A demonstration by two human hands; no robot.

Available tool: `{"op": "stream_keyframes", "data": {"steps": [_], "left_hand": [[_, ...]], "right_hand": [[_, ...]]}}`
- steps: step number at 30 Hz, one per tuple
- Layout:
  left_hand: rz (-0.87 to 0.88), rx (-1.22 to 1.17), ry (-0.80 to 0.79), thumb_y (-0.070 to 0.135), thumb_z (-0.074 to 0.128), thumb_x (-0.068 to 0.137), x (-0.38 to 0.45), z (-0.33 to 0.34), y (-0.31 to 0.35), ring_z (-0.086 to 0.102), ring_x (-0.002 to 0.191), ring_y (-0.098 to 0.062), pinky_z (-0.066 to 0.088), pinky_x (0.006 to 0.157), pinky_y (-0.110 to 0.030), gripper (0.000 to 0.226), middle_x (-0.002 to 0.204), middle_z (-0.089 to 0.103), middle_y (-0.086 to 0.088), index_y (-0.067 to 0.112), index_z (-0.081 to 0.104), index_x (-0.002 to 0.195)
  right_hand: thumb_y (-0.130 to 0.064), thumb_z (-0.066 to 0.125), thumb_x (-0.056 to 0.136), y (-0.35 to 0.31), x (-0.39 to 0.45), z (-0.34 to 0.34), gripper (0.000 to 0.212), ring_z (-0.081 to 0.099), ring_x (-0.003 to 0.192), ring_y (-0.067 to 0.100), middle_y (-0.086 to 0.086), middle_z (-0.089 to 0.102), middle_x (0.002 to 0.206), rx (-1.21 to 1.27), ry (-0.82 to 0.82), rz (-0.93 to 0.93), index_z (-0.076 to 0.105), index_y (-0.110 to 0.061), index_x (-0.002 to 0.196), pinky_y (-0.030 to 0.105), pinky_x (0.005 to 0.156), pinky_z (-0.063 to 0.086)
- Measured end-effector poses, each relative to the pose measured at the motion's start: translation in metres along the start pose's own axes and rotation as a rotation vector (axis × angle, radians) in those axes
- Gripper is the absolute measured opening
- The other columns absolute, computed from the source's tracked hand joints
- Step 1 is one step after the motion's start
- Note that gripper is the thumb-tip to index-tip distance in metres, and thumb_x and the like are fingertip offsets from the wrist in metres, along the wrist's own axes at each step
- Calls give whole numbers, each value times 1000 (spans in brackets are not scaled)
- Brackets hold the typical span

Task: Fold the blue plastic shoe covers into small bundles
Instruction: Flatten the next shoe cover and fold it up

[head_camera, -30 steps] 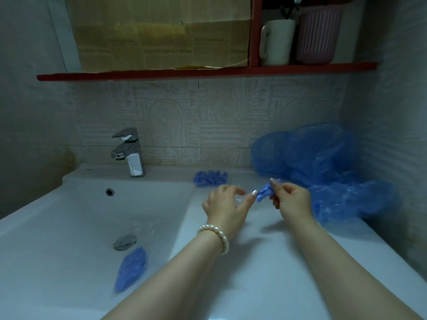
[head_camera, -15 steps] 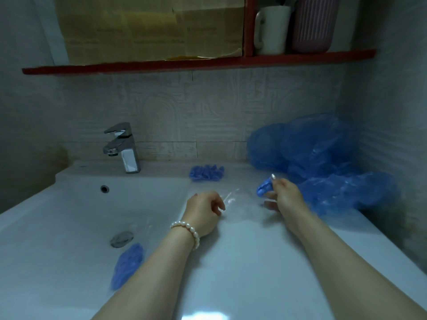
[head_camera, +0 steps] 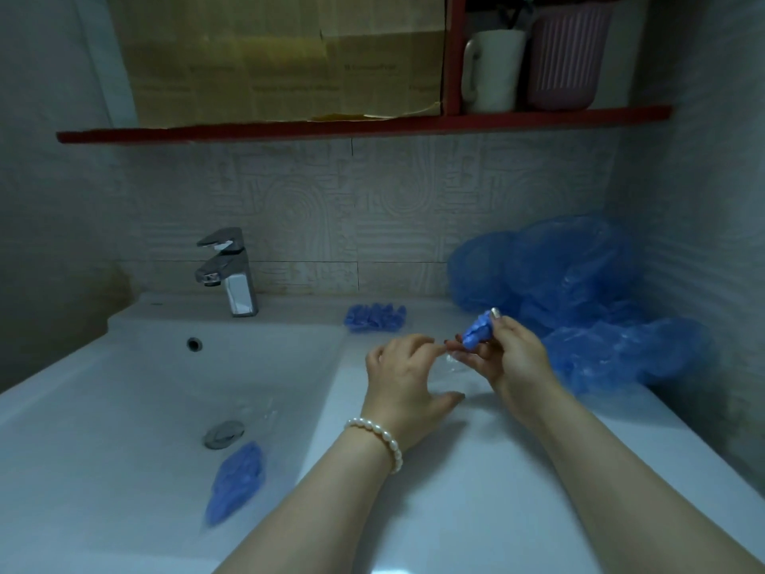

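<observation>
While the white basin (head_camera: 124,391) spreads across the left and the desk (head_camera: 476,490) runs on to the right, the big loose pile of covers (head_camera: 579,292) sits heaped in the back right corner, waiting its turn. Finished bundles (head_camera: 374,316) lie in a row at the back edge, well apart from the pile, and one flattened cover (head_camera: 236,482) rests down in the basin near the drain (head_camera: 223,433). Now to the action: the right hand (head_camera: 517,358) holds a small bundle (head_camera: 478,331) up over the desk, fingers and thumb clamped round it. The left hand (head_camera: 407,379) comes in beside it, fingers loosely curled and a little apart, its fingertips (head_camera: 451,345) just at the bundle's lower end; whether they actually pinch the plastic, I cannot tell. Something thin and clear seems to hang below the bundle, too faint to call. To do this well, I'd say keep the right hand's squeeze firm so the slippery film doesn't spring open, and tuck the loose end in tight before setting it with the others.
</observation>
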State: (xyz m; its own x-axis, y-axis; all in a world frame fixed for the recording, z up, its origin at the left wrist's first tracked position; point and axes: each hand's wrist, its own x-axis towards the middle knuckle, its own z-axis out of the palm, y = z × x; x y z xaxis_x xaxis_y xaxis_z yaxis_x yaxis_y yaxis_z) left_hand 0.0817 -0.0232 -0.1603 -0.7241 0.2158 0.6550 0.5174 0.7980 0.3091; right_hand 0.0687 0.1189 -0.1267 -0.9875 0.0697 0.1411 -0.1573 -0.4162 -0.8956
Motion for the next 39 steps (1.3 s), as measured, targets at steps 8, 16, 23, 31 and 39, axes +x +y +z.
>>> {"op": "stream_keyframes", "data": {"steps": [8, 16, 23, 31, 39], "left_hand": [[-84, -12, 275, 53, 51, 64, 2, -6, 2, 59, 69, -12, 35, 63, -29, 35, 73, 62, 10, 25, 70, 73], [-329, -78, 93, 11, 61, 80, 4, -6, -4, 57, 81, -18, 42, 73, -23, 10, 90, 64, -3, 11, 66, 88], [-398, -116, 120, 26, 65, 85, 5, -11, -8, 64, 80, -17, 44, 71, -21, 16, 85, 71, -2, 12, 72, 86], [-166, -152, 177, 8, 59, 79, 3, -6, -6, 64, 68, -26, 46, 65, -23, 16, 74, 71, -13, 4, 74, 80], [-39, -155, 174, 9, 66, 66, 7, -1, 2, 55, 49, -14, 39, 57, -13, 7, 58, 62, -4, 11, 73, 65]], "right_hand": [[-14, 45, 97, 2, -8, 11, 23, 69, 67, 15, 13, 63, 75, -243, -117, -120, 54, -4, 78, 21, 60, 55], [-14, 44, 97, 5, -9, 12, 22, 71, 79, 20, 18, 67, 86, -248, -160, -87, 56, -2, 82, 26, 65, 57], [-21, 62, 87, 3, -1, 1, 21, 56, 98, 20, 12, 61, 102, -417, 11, -172, 67, -7, 72, 21, 78, 38], [-44, 74, 74, 29, 2, 1, 28, 24, 135, 19, -12, 33, 144, -1035, -41, -39, 67, -26, 96, 31, 110, 21], [-27, 67, 83, 30, 1, 6, 27, 59, 86, 22, -3, 66, 75, -927, 75, -115, 67, -24, 56, 40, 89, 42]]}}
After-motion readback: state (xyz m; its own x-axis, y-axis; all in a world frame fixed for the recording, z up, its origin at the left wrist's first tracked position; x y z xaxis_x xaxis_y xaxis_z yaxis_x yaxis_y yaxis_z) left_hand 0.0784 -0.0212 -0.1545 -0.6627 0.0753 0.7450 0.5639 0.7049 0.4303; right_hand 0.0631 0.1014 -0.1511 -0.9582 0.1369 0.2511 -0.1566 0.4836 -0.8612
